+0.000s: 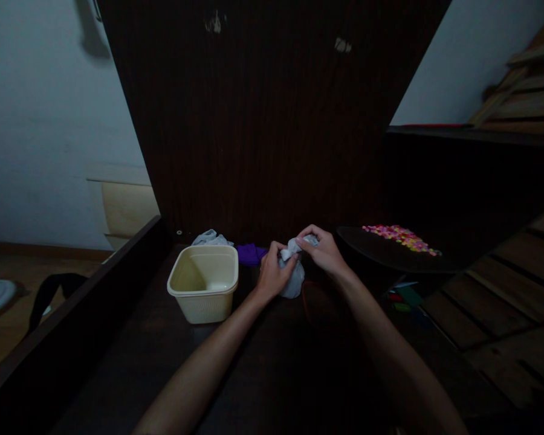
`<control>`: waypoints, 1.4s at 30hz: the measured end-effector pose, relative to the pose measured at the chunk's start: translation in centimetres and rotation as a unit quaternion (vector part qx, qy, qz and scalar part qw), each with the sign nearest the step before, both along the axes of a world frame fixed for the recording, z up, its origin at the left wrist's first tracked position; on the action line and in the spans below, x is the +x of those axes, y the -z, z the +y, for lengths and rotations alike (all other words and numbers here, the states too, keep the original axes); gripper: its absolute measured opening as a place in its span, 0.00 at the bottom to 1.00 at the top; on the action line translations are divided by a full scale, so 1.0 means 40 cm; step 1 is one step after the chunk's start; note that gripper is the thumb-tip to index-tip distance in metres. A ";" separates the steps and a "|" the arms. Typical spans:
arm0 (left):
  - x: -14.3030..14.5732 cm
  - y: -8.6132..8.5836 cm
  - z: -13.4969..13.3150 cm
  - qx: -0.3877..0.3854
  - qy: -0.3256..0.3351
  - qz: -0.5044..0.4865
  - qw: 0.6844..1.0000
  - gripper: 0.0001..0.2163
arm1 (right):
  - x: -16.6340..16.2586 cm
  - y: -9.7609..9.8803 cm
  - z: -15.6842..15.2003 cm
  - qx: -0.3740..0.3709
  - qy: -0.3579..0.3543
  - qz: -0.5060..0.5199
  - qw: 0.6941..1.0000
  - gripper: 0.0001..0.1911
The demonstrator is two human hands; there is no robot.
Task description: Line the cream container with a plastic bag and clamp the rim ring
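Both my hands grip a small white plastic bag (294, 279) over a dark wooden surface (163, 350). My left hand (272, 272) is closed around the bag's left side and neck. My right hand (321, 249) pinches the bunched top of the bag from the right. The bag looks filled and rounded at the bottom; what is inside is hidden.
A cream plastic basket (205, 283) stands just left of my hands. Behind it lie a crumpled white bag (211, 237) and a purple cloth (250, 254). A dark round tray (390, 254) with several small colourful pieces (401, 237) sits to the right. A tall dark wooden panel (263, 121) rises behind.
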State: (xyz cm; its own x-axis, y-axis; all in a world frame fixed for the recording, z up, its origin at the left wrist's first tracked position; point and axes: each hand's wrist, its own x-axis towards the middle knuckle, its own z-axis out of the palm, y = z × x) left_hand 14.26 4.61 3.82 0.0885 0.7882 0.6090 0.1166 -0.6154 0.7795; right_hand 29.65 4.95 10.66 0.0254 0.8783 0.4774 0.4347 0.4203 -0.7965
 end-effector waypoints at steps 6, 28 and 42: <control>0.012 0.000 -0.010 0.025 0.011 -0.018 0.999 0.10 | -0.001 0.013 0.008 0.038 0.052 0.003 0.998 0.10; 0.007 0.010 -0.021 0.023 0.026 0.019 0.999 0.06 | 0.008 0.005 0.034 0.036 0.035 -0.032 0.998 0.12; 0.006 0.036 0.005 0.012 0.017 0.083 0.996 0.21 | 0.032 -0.009 0.043 0.003 0.016 -0.049 0.999 0.15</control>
